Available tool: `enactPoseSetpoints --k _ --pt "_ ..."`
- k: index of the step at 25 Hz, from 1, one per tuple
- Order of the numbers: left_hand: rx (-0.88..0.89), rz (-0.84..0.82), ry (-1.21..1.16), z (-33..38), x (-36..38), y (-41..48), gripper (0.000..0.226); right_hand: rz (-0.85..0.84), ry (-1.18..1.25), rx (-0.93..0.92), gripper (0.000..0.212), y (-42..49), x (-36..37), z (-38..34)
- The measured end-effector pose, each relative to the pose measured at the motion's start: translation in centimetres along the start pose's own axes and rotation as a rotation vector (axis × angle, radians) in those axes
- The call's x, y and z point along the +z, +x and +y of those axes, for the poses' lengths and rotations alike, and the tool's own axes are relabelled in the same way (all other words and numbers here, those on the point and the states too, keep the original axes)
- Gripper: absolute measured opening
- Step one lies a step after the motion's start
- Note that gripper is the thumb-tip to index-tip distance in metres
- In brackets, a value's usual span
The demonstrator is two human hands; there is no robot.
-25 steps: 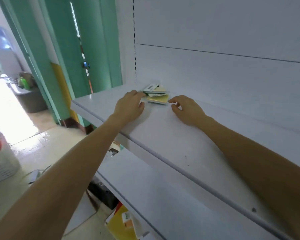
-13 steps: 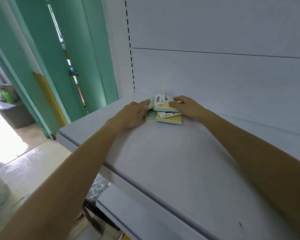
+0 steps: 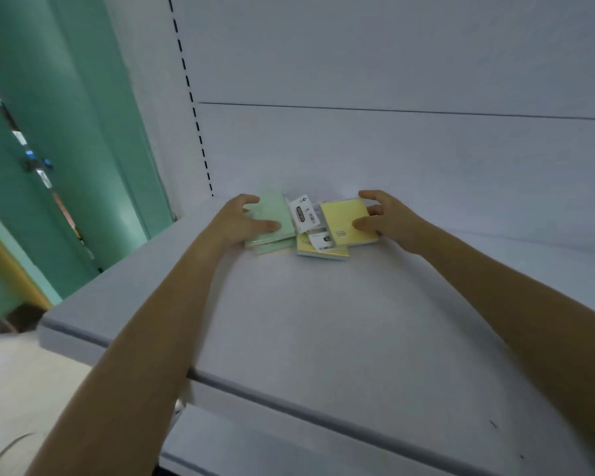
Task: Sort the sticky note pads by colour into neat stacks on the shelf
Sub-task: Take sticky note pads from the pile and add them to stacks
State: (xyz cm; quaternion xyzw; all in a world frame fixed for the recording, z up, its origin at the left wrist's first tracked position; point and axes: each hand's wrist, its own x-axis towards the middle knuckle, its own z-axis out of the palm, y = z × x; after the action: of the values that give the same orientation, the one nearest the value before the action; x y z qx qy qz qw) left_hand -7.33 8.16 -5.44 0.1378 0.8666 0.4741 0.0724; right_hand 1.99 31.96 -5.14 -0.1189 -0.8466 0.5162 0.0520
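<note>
Sticky note pads lie in a loose heap at the back of the white shelf (image 3: 323, 321). My left hand (image 3: 236, 219) grips a green pad (image 3: 275, 214), thumb on top, with another green pad (image 3: 272, 248) under it. My right hand (image 3: 387, 218) grips a yellow pad (image 3: 346, 221) by its right edge, thumb on top. Between the two stands a white labelled pad (image 3: 301, 214), tilted. Below it a yellow pad (image 3: 320, 250) with a white label lies flat on the shelf.
The shelf's white back panel (image 3: 392, 149) rises just behind the pads, with a slotted upright (image 3: 193, 108) at its left. Green door frames (image 3: 83, 132) stand to the left. A lower shelf (image 3: 289, 451) shows beneath the front edge.
The view has come closer to the shelf. Both hands went from touching the heap's sides to gripping pads: the left now holds a green one, the right a yellow one.
</note>
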Motion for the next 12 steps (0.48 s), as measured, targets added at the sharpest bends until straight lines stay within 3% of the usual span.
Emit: enactPoseSetpoints --k 6,12 --pt "0.048 0.066 -0.069 -0.3 -1.1 -0.8 0.055 0.141 -0.005 -0.050 0.057 -2.0 -0.9 -0.4" --pt "-0.081 -0.100 -0.360 0.8 -2.8 -2.9 0.039 0.205 -0.073 -0.041 0.038 -5.1 -1.0 -0.3"
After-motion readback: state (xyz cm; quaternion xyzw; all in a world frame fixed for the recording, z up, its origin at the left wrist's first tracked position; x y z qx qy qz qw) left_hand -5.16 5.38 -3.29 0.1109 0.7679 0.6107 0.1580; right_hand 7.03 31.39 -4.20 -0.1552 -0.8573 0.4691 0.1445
